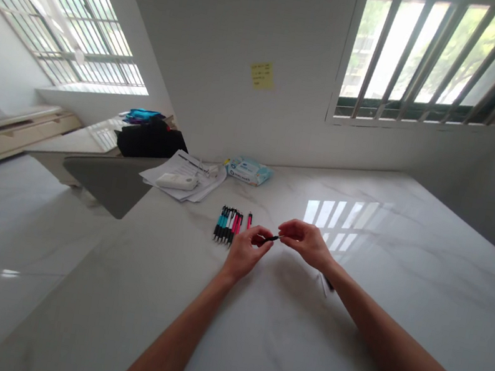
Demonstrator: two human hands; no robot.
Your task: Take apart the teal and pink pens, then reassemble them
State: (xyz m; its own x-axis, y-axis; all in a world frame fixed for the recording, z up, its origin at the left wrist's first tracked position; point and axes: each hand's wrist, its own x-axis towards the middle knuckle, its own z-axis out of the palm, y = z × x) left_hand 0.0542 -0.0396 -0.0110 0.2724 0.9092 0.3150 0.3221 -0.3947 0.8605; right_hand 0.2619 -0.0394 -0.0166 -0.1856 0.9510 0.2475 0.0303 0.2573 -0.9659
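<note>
My left hand [245, 253] is closed in a pinch on a short black pen part [272, 238] above the table. From the other side, my right hand [307, 241] pinches a thin, light piece at that part's end, too small to make out fully. Left of my hands lies a row of several click pens [227, 225] with blue, white and pink barrels and black grips. A pink pen barrel [250, 219] lies apart, just beyond my left hand. Thin white sticks [322, 285] and a dark piece [330, 283] lie partly hidden by my right forearm.
The white marbled table [279, 336] carries a wipes packet [248, 170] and papers [162, 170] with a white device [177, 181] at the back. A grey panel [110, 181] and a black bag [153, 139] are at left. A yellow note [262, 76] sticks to the wall.
</note>
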